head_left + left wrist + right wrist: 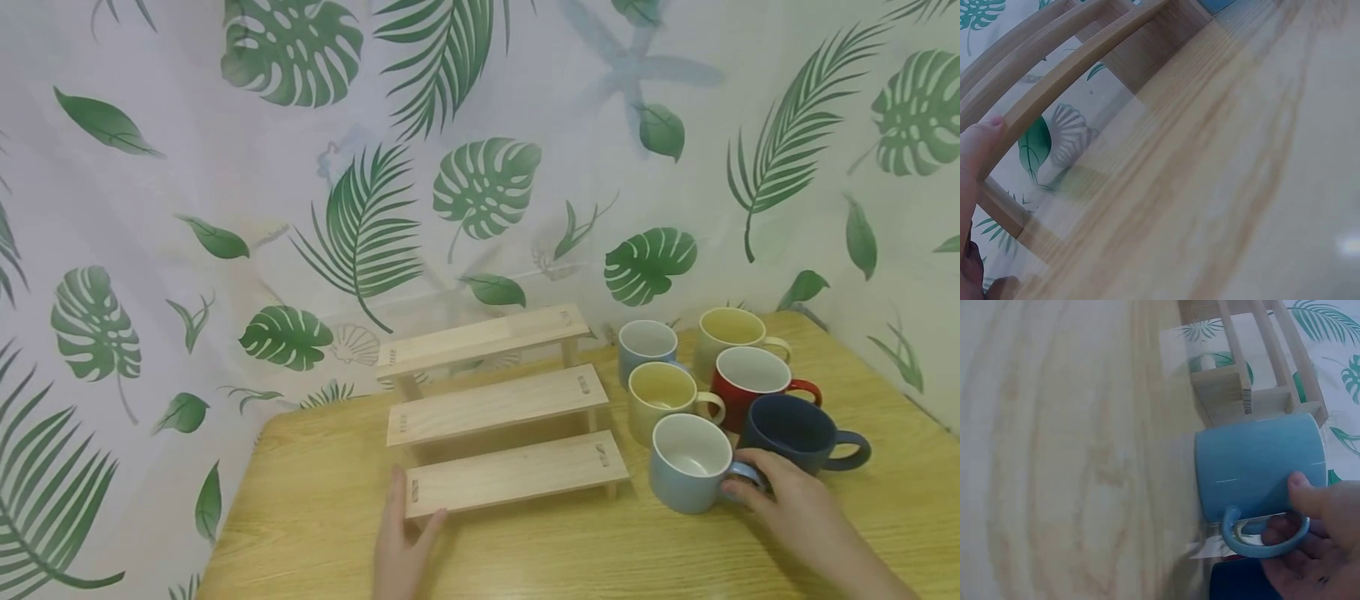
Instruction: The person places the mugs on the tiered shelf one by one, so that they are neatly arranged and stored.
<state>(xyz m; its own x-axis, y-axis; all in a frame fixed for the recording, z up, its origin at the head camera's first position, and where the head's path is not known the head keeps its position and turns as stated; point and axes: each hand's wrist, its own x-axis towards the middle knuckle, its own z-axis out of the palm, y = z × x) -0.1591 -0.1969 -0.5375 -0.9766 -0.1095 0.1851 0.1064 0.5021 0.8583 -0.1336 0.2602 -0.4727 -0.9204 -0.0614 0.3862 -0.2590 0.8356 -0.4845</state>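
My right hand [795, 508] pinches the handle of a light blue mug [686, 471] with a white inside, at the front of a group of mugs. In the right wrist view the thumb lies against this mug's wall [1254, 465], with fingers at the handle loop. A three-tier wooden display rack [517, 475] stands left of the mugs. My left hand [405, 533] grips the left front corner of its lowest board, thumb on the front edge and fingers along the end. In the left wrist view the thumb [985, 134] touches that edge; the other fingers are partly out of frame.
Behind the held mug stand a navy mug [791, 433], a red mug [742, 396], a small yellow mug [652, 408], a larger yellow mug [712, 337] and another light blue mug [633, 358]. The wooden table [300, 517] meets a leaf-print curtain [525, 100].
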